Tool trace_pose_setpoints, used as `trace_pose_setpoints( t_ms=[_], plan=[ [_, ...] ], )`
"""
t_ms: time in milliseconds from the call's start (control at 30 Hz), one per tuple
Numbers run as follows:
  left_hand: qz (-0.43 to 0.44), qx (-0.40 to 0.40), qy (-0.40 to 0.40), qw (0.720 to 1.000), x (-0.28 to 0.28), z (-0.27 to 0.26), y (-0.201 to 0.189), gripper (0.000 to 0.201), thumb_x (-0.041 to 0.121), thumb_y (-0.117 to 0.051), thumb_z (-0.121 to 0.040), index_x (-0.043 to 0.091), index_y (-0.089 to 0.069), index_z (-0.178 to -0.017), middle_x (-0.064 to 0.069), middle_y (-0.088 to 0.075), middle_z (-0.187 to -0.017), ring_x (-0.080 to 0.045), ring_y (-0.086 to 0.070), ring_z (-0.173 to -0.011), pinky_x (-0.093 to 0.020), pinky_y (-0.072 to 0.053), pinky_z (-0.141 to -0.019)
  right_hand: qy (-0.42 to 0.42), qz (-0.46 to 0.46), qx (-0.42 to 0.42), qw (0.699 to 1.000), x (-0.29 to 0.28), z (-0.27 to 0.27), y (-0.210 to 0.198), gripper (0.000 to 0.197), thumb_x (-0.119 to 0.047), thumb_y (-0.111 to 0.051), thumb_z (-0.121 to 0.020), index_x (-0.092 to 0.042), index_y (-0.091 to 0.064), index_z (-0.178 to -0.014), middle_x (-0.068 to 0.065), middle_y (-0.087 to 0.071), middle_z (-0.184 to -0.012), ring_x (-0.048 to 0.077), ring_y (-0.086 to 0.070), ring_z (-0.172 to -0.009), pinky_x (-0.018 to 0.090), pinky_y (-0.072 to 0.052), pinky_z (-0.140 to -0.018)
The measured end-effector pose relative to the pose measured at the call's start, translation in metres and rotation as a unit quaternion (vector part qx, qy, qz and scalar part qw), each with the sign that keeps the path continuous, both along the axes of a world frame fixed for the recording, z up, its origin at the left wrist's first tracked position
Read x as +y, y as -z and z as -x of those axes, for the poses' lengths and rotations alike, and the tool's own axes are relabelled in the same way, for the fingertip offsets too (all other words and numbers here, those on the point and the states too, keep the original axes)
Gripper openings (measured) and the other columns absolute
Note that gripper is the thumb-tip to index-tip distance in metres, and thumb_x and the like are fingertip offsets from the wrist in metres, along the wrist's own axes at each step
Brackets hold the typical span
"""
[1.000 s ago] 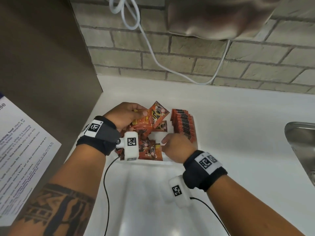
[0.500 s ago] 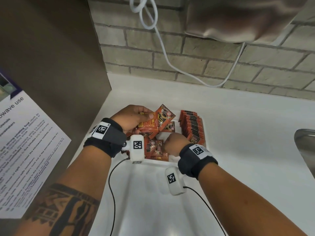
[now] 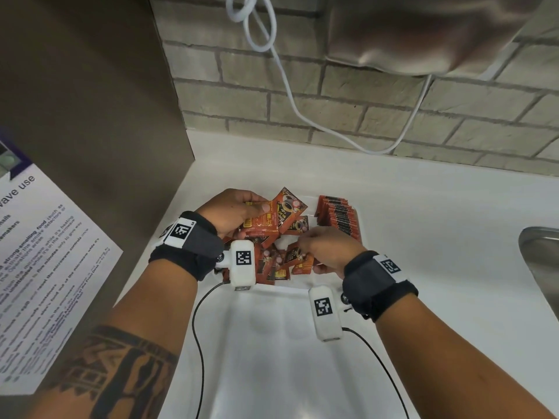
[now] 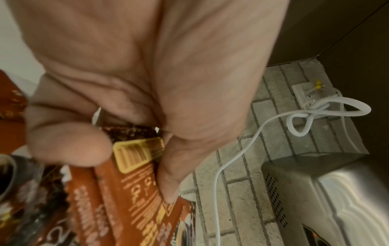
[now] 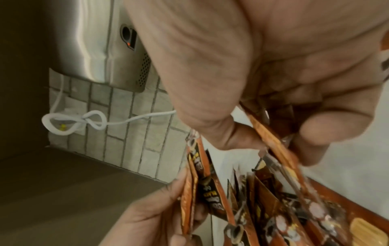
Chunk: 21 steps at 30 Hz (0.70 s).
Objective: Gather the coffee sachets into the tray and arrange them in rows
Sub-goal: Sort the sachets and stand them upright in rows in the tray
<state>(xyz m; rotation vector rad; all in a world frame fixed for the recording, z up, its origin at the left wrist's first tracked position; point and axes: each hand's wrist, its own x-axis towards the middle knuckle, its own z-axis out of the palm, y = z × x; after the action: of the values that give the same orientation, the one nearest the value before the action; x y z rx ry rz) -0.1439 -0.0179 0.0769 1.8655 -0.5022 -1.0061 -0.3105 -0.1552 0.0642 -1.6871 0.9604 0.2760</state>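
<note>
Orange-brown coffee sachets lie in a loose pile in a white tray. A neat row of sachets stands on edge at the tray's right side. My left hand grips a fanned bunch of sachets above the pile; in the left wrist view the left hand clamps that bunch between thumb and fingers. My right hand reaches into the pile and pinches one sachet. In the right wrist view the right hand holds that sachet by its edge.
A brown panel with a printed notice walls off the left. A steel dispenser and a white cable hang on the brick wall. A steel sink sits at the right. A white moulded surface lies nearest me.
My right hand has moved left into the loose pile and lifted a sachet's edge. The left hand keeps its bunch, almost still. The head view has shifted slightly.
</note>
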Motion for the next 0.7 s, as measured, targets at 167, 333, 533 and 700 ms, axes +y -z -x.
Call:
trace_pose_setpoints(
  t_ms=[167,333,533,700],
  plan=[
    [0.013,0.024,-0.013,1.000,0.000,0.000,0.000,0.021,0.030,-0.067,-0.096,0.019,-0.068,-0.113,-0.006,-0.072,-0.102,-0.019,-0.067,-0.083,-0.023,-0.045,-0.047,0.080,-0.047,-0.104,0.990,-0.013,0.008,-0.004,0.022,-0.016,-0.060,-0.094,-0.017,-0.064,-0.115,0.008,-0.073,-0.106,0.022,-0.073,-0.089,0.037,-0.062,-0.075],
    [0.082,0.139,-0.032,0.986,-0.006,0.015,-0.010,0.027,0.018,-0.064,-0.097,0.002,-0.064,-0.119,-0.010,-0.069,-0.093,-0.008,-0.067,-0.055,-0.016,-0.046,-0.040,0.156,-0.035,-0.228,0.961,-0.016,0.004,-0.011,0.027,-0.003,-0.056,-0.091,-0.017,-0.060,-0.114,0.016,-0.068,-0.115,0.030,-0.072,-0.095,0.038,-0.062,-0.070],
    [0.063,0.121,-0.055,0.989,-0.024,0.028,-0.006,0.032,0.026,-0.069,-0.095,0.005,-0.066,-0.119,-0.015,-0.069,-0.099,-0.013,-0.063,-0.054,-0.018,-0.041,-0.037,0.146,-0.141,-0.298,0.933,-0.004,-0.003,-0.017,0.033,0.011,-0.051,-0.090,0.004,-0.057,-0.121,0.021,-0.070,-0.109,0.033,-0.069,-0.103,0.048,-0.058,-0.090],
    [0.059,0.061,-0.084,0.993,-0.035,0.039,-0.007,0.024,0.030,-0.072,-0.093,0.015,-0.065,-0.110,-0.012,-0.071,-0.097,-0.021,-0.064,-0.072,-0.020,-0.044,-0.041,0.174,-0.133,-0.313,0.924,-0.002,-0.011,-0.021,0.014,-0.005,-0.055,-0.099,-0.004,-0.060,-0.112,0.014,-0.071,-0.099,0.027,-0.071,-0.089,0.045,-0.059,-0.082]
  ],
)
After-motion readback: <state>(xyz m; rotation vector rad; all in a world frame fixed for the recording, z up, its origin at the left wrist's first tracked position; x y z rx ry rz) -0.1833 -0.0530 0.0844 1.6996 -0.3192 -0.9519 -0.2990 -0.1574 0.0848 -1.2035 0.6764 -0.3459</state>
